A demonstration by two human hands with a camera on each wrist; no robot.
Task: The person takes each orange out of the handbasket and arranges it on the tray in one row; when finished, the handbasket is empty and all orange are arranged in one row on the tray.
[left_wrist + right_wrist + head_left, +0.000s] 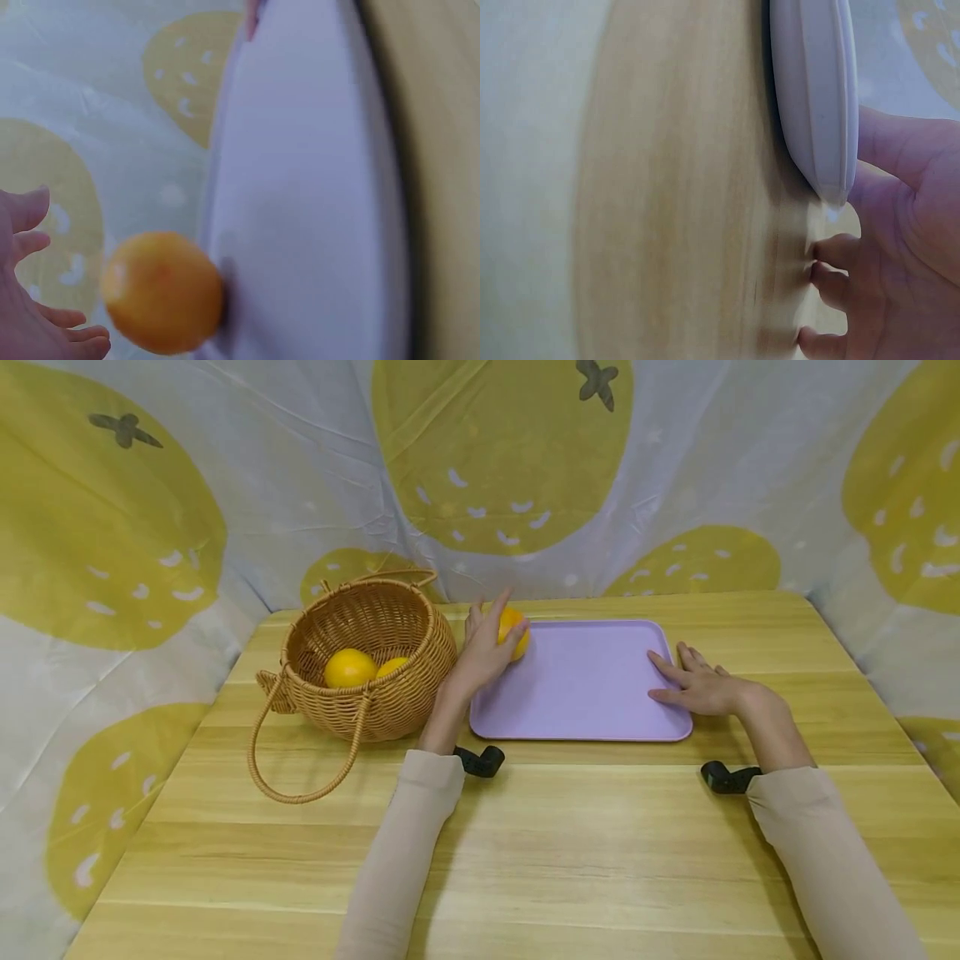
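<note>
An orange [515, 633] sits at the left end of the lilac tray [577, 685]. Around its left side is my left hand [483, 652]; in the left wrist view the spread fingers [34, 206] stand a little apart from the orange [161, 292]. At the tray's right edge, my right hand [701, 685] has its thumb and a finger reaching over the rim. In the right wrist view, the other fingers of that hand [900, 240] extend down beside the tray [817, 97] toward the table, and whether the thumb presses the tray I cannot tell.
To the left of the tray stands a wicker basket [390, 710] with two oranges [350, 668] visible inside. Its looped handle [303, 799] hangs over the front onto the wooden table [585, 852]. A fruit-print cloth [300, 460] closes off the back and sides.
</note>
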